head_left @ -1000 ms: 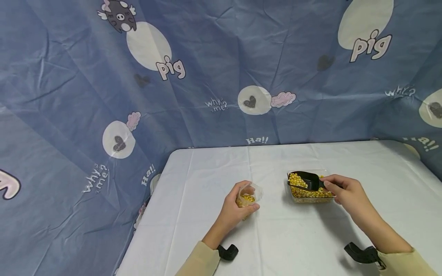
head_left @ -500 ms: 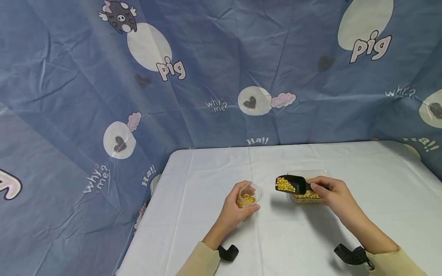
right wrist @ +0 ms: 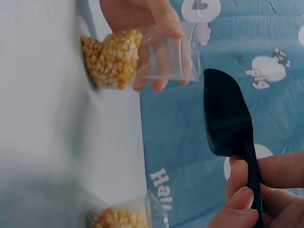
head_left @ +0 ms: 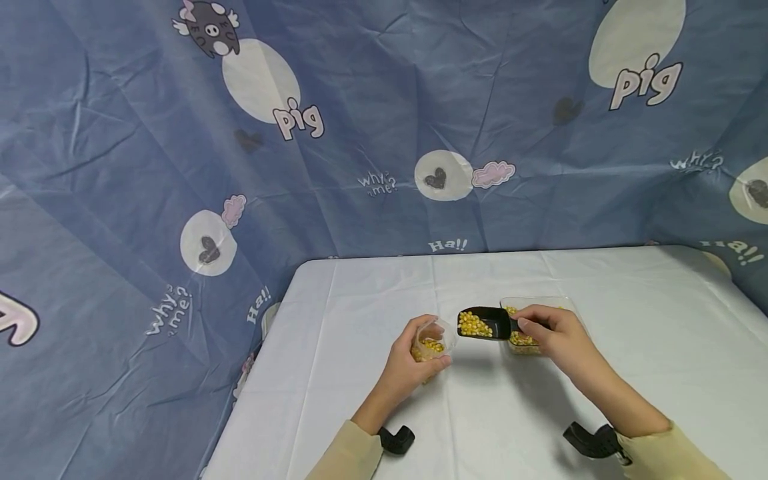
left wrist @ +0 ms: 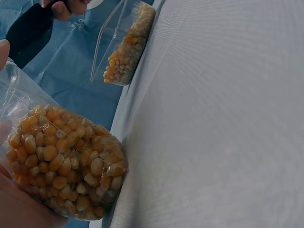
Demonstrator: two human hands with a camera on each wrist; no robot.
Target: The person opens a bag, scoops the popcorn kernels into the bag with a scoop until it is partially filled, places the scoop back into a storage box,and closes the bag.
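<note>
A clear plastic bag [left wrist: 66, 161], its lower part filled with yellow corn kernels, stands on the table with its mouth open. My left hand [head_left: 403, 360] grips it around the upper part, thumb on the near side. My right hand [head_left: 555, 333] holds a black scoop [head_left: 498, 323] by its handle; corn kernels [head_left: 473, 325] lie in the front of the scoop. In the right wrist view the scoop [right wrist: 227, 114] is raised, its tip close to the bag's mouth. Behind the right hand, a clear box [head_left: 522, 350] of corn kernels is partly hidden.
The table [head_left: 360, 300] wears a white cloth. A blue printed curtain [head_left: 360, 120] hangs along its back and left side. The box [left wrist: 126, 52] stands to the right of the bag, on the table. Black wrist mounts [head_left: 397, 440] stick out from both sleeves.
My right hand has carried the loaded scoop leftward from above the box to beside the bag's mouth. The left hand and the bag have stayed in place.
</note>
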